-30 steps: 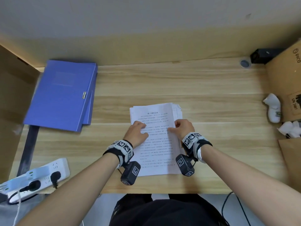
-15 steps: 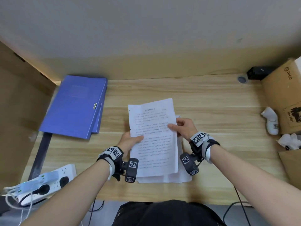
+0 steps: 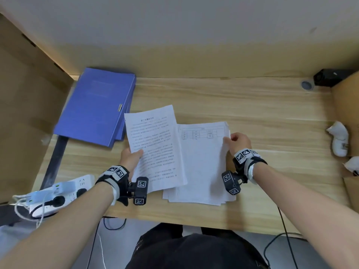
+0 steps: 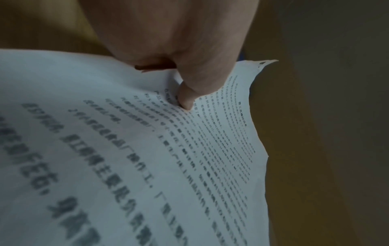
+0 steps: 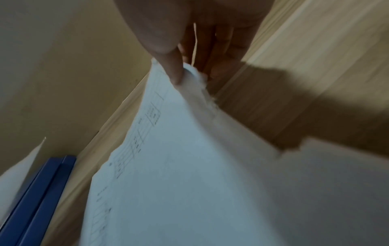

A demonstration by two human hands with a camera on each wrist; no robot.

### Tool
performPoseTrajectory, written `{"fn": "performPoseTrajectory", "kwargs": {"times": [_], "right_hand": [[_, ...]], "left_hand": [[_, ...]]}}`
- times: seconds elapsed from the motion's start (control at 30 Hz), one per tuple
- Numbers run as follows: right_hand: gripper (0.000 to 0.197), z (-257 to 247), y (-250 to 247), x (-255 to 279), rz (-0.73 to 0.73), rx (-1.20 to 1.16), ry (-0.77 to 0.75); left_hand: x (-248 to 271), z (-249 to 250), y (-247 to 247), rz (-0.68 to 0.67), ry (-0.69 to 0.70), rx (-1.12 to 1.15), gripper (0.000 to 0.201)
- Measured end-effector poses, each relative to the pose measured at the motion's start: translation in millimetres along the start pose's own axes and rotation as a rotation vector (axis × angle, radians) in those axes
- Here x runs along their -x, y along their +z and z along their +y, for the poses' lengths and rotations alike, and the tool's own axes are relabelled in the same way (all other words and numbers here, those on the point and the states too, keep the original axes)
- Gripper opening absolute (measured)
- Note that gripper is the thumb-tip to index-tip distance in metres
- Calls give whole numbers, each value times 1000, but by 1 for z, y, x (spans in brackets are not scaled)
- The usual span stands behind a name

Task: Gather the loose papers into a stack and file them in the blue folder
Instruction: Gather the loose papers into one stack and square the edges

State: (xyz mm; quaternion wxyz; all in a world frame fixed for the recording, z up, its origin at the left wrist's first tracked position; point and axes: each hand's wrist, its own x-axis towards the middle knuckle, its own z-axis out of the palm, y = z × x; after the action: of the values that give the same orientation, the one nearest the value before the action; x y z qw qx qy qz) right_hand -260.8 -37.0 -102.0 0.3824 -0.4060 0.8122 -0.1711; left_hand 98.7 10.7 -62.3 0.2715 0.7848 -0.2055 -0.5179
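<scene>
My left hand point(image 3: 134, 155) pinches the left edge of a printed text sheet point(image 3: 155, 146), held above the desk; the thumb point(image 4: 187, 98) presses on its print point(image 4: 147, 166). To its right lies a loose pile of papers point(image 3: 202, 164), the top one bearing a small table. My right hand point(image 3: 233, 141) pinches the pile's upper right edge, thumb on top point(image 5: 174, 73) and the other fingers under the papers point(image 5: 189, 166). The closed blue folder point(image 3: 95, 105) lies at the far left of the desk, also seen edge-on as blue folder point(image 5: 40, 191).
A white power strip point(image 3: 58, 193) with plugs and cables sits at the desk's front left. A cardboard box point(image 3: 347, 113) stands at the right edge, with white objects point(image 3: 339, 138) beside it. A black device point(image 3: 330, 77) sits at the back right. The wooden desk point(image 3: 252, 109) lies behind the papers.
The text sheet has gone from both hands into my left hand alone and moved left. My right hand has shifted right to the pile's edge, uncovering the sheet with the table.
</scene>
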Motion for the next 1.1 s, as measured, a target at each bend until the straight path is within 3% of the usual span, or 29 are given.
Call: {"fn": "performPoseTrajectory", "kwargs": {"times": [0.13, 0.27, 0.57, 0.93, 1.1], "right_hand": [[13, 2, -8, 0, 123, -179, -51], [13, 4, -19, -1, 157, -231, -77], [7, -7, 9, 18, -12, -369, -49], [7, -7, 38, 8, -62, -191, -92], [20, -5, 19, 10, 27, -241, -154]], "left_hand": [[4, -3, 6, 8, -3, 0, 30], [6, -1, 15, -7, -24, 21, 28], [11, 2, 20, -51, -16, 55, 27], [21, -10, 38, -114, 11, 7, 25], [25, -4, 63, -190, 47, -21, 22]]}}
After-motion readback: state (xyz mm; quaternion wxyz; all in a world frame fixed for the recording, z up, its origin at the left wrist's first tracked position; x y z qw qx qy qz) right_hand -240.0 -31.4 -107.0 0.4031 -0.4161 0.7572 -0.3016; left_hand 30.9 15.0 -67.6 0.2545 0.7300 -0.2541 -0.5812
